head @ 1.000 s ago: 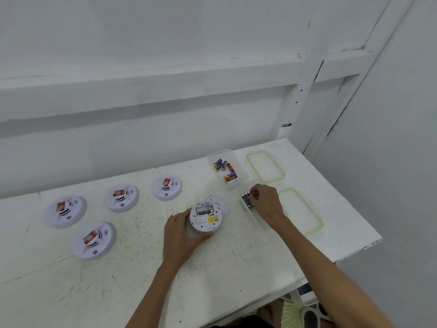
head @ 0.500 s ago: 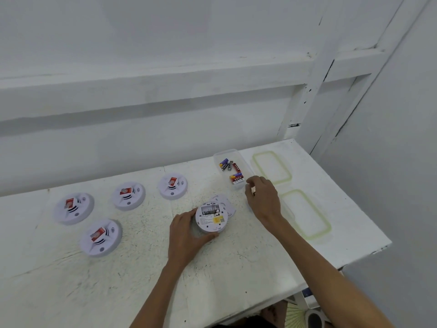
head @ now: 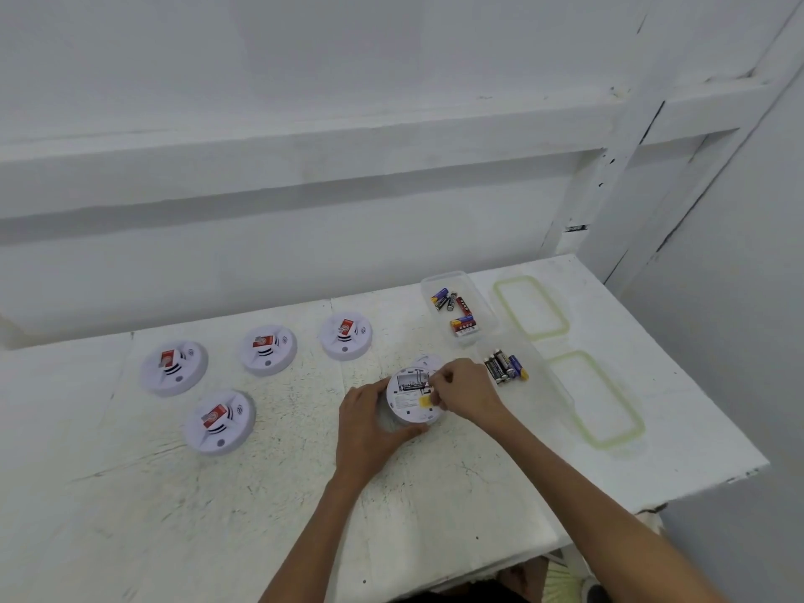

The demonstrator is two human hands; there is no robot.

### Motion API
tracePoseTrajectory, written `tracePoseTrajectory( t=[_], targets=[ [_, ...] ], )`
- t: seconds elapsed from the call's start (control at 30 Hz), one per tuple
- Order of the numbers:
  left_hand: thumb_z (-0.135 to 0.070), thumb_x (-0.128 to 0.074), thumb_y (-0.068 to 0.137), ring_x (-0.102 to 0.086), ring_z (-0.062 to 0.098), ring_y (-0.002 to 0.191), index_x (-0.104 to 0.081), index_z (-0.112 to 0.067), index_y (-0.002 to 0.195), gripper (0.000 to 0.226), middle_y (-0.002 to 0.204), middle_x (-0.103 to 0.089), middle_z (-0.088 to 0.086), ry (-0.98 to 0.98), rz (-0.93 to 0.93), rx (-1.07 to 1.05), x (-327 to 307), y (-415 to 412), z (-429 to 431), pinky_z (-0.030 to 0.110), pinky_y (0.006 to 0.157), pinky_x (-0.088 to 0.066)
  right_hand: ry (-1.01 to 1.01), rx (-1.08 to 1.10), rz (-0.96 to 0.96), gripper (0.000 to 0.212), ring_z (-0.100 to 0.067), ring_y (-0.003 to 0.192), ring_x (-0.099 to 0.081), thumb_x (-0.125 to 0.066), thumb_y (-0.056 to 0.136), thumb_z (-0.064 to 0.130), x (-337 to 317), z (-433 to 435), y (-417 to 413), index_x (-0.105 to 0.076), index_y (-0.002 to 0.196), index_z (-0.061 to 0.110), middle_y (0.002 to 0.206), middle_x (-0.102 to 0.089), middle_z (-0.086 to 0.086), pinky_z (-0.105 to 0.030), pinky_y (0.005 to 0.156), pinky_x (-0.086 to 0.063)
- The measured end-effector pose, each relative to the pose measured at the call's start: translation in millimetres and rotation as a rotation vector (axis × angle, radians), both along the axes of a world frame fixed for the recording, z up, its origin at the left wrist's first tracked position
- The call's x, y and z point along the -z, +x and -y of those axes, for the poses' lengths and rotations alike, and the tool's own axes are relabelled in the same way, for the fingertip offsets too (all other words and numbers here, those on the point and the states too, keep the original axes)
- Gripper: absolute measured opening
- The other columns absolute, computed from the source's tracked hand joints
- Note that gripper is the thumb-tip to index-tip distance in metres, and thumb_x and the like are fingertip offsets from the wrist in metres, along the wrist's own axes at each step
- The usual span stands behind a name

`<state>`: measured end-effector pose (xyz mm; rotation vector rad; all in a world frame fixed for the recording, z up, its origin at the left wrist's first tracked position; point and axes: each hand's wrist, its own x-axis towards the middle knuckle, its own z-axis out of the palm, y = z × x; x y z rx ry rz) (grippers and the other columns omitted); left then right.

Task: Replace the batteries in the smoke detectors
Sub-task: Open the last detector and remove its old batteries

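Note:
An upturned white smoke detector (head: 409,406) lies on the white table (head: 261,493), its battery bay facing up. My left hand (head: 370,424) grips its left rim. My right hand (head: 467,391) hovers over the bay with fingertips curled, pinching what looks like a battery that is mostly hidden. The detector's loose cover (head: 428,362) lies just behind it. Several dark batteries (head: 504,367) lie in a clear container (head: 552,385) right of my right hand. Farther back, a second clear container (head: 483,315) holds red and dark batteries (head: 457,309).
Several other smoke detectors sit face up to the left, each with a red label: (head: 174,367), (head: 269,349), (head: 346,335), (head: 219,422). Two green-rimmed clear lids (head: 530,306) (head: 596,398) lie near the table's right edge. A white wall stands behind.
My right hand left the near battery container and moved left onto the detector's battery bay. My left hand stayed on the detector. The camera shifted slightly.

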<state>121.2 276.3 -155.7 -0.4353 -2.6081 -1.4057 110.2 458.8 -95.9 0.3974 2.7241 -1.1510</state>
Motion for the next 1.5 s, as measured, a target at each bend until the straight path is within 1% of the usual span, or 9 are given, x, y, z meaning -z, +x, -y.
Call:
tracePoseTrajectory(
  t=[0.3, 0.5, 0.67, 0.83, 0.93, 1.03, 1.27, 1.37, 1.5],
  targets=[
    [-0.085, -0.079, 0.049, -0.059, 0.002, 0.100, -0.064, -0.030, 0.120, 0.091, 0.115, -0.066, -0.020, -0.072, 0.065, -0.040, 13, -4, 3, 0.035, 0.093, -0.050, -0.508, 0.234, 0.257, 0.022, -0.024, 0.059, -0.064, -0.056, 0.094, 0.006, -11, -1, -4, -0.070, 0.098, -0.009, 0.080, -0.075, -0.021, -0.026, 0.054, -0.055],
    [-0.091, -0.072, 0.051, -0.061, 0.006, 0.111, -0.055, -0.032, 0.130, 0.100, 0.124, -0.064, -0.016, -0.153, 0.104, 0.006, 19, -8, 2, 0.041, 0.099, -0.050, -0.364, 0.167, 0.233, 0.022, -0.022, 0.061, -0.066, -0.055, 0.094, 0.010, -14, 7, -9, -0.074, 0.092, -0.002, 0.076, -0.076, -0.014, -0.028, 0.060, -0.059],
    [-0.088, -0.069, 0.057, -0.062, 0.011, 0.115, -0.059, -0.024, 0.136, 0.102, 0.131, -0.067, -0.007, -0.197, 0.047, 0.009, 19, -10, 4, 0.048, 0.107, -0.045, 0.027, -0.042, 0.108, 0.034, -0.023, 0.065, -0.072, -0.053, 0.094, 0.021, -8, 18, -14, -0.076, 0.077, 0.002, 0.070, -0.075, -0.007, -0.035, 0.071, -0.061],
    [-0.089, -0.070, 0.051, -0.064, 0.013, 0.109, -0.061, -0.021, 0.133, 0.107, 0.121, -0.071, -0.006, -0.192, 0.043, -0.008, 19, -10, 2, 0.044, 0.104, -0.047, 0.216, -0.057, 0.094, 0.038, -0.023, 0.071, -0.061, -0.051, 0.096, 0.031, -6, 27, -21, -0.063, 0.074, 0.003, 0.071, -0.064, -0.006, -0.026, 0.056, -0.045],
    [-0.088, -0.070, 0.052, -0.064, 0.013, 0.106, -0.062, -0.020, 0.132, 0.105, 0.119, -0.071, -0.006, -0.184, 0.029, -0.005, 19, -11, 2, 0.044, 0.100, -0.049, 0.188, -0.023, 0.065, 0.039, -0.020, 0.065, -0.054, -0.056, 0.094, 0.036, -4, 27, -21, -0.057, 0.064, 0.010, 0.056, -0.049, 0.002, -0.023, 0.049, -0.033],
    [-0.092, -0.065, 0.055, -0.064, 0.014, 0.107, -0.062, -0.020, 0.133, 0.106, 0.121, -0.071, -0.005, -0.191, 0.022, 0.009, 18, -11, 2, 0.045, 0.101, -0.050, 0.095, 0.035, 0.054, 0.041, -0.019, 0.063, -0.060, -0.062, 0.090, 0.038, 2, 24, -19, -0.061, 0.057, 0.013, 0.054, -0.056, 0.002, -0.028, 0.059, -0.048],
    [-0.084, -0.075, 0.057, -0.058, 0.007, 0.114, -0.057, -0.026, 0.136, 0.099, 0.129, -0.066, -0.011, -0.174, 0.052, 0.013, 16, -8, 4, 0.045, 0.105, -0.046, -0.056, 0.093, 0.026, 0.034, -0.017, 0.078, -0.069, -0.065, 0.079, 0.054, 10, 19, -14, -0.060, 0.090, 0.023, 0.082, -0.072, -0.002, -0.033, 0.070, -0.058],
    [-0.086, -0.068, 0.063, -0.058, 0.011, 0.121, -0.056, -0.023, 0.138, 0.099, 0.135, -0.063, -0.007, -0.141, 0.016, 0.015, 16, -7, 4, 0.047, 0.103, -0.048, -0.041, 0.001, -0.006, 0.025, -0.012, 0.080, -0.067, -0.065, 0.084, 0.044, 9, 13, -11, -0.060, 0.100, 0.027, 0.081, -0.072, 0.001, -0.031, 0.072, -0.057],
    [-0.068, -0.076, 0.068, -0.053, 0.020, 0.131, -0.041, -0.031, 0.146, 0.094, 0.144, -0.054, -0.003, -0.055, 0.019, 0.006, 7, -2, 4, 0.049, 0.105, -0.048, -0.044, -0.110, -0.037, 0.014, 0.001, 0.049, -0.054, -0.064, 0.085, 0.018, 3, 7, -4, -0.067, 0.099, 0.020, 0.054, -0.061, 0.007, -0.016, 0.055, -0.043]
  ],
)
